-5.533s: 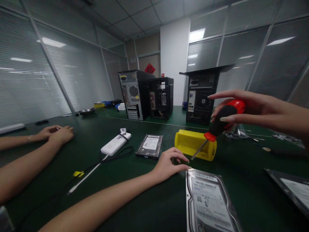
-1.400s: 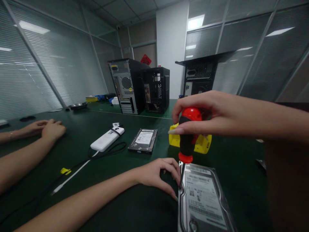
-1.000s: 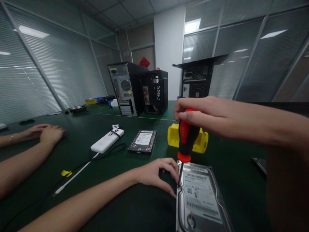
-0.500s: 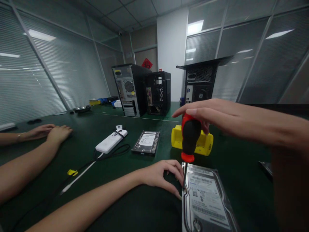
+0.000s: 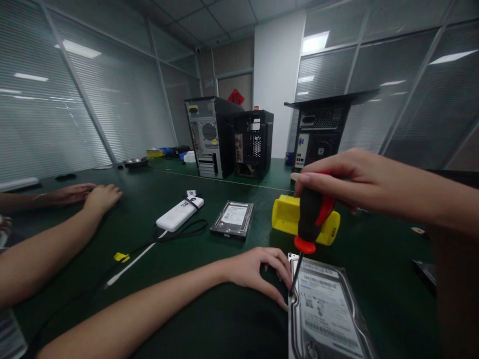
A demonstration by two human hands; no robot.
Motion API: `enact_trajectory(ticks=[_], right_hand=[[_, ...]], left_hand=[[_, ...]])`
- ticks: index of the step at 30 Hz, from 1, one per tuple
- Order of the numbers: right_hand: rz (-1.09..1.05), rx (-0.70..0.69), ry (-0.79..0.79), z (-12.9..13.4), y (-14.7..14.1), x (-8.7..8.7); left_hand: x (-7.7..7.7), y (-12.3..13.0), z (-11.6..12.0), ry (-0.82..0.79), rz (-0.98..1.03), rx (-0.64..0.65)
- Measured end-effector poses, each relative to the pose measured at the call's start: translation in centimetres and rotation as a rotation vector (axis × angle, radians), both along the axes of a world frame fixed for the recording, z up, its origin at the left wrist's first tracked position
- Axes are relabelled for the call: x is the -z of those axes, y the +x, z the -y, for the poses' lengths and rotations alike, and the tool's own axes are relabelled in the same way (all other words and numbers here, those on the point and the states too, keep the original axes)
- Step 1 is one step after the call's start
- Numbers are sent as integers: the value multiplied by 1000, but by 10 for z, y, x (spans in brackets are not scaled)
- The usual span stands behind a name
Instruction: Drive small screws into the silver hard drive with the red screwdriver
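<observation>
A silver hard drive (image 5: 325,304) lies label up on the dark green table at the lower right. My right hand (image 5: 337,182) grips the top of a red and black screwdriver (image 5: 311,214), whose shaft slants down to the drive's left edge. The tip meets the drive near a screw spot there; the screw itself is too small to make out. My left hand (image 5: 262,274) is curled against the drive's left side, thumb and fingers pressed on its edge. Just behind the drive sits a yellow plastic tray (image 5: 286,212), partly hidden by the screwdriver.
Another hard drive (image 5: 232,219) lies left of the yellow tray, beside a white power bank (image 5: 179,214) with cables. Computer cases (image 5: 207,137) stand at the back, one more (image 5: 318,129) farther right. Another person's hands (image 5: 101,198) rest at the left. A dark object (image 5: 426,274) lies at right.
The screwdriver has tilted, its handle leaning to the right, and my right hand's fingers have curled round its top. My left hand stays at the drive's edge. The whole view has shifted slightly.
</observation>
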State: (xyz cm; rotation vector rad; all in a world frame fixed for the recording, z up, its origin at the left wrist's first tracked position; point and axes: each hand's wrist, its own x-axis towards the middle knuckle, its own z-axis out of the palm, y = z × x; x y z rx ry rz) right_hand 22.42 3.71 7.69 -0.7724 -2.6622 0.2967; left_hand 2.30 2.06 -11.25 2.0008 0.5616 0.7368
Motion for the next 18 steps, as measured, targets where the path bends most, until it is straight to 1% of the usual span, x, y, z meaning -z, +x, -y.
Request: enact_trajectory(ticks=[6, 14, 16, 18], right_hand=[[7, -5, 23, 4, -5, 0], [-1, -69, -12, -7, 1, 6], [-19, -71, -46, -9, 2, 7], [-37, -62, -119, -10, 2, 7]], left_hand=[[-1, 0, 2, 11, 24, 15], [1, 0, 2, 34, 38, 29], [0, -1, 2, 41, 30, 29], [0, -2, 2, 45, 27, 28]])
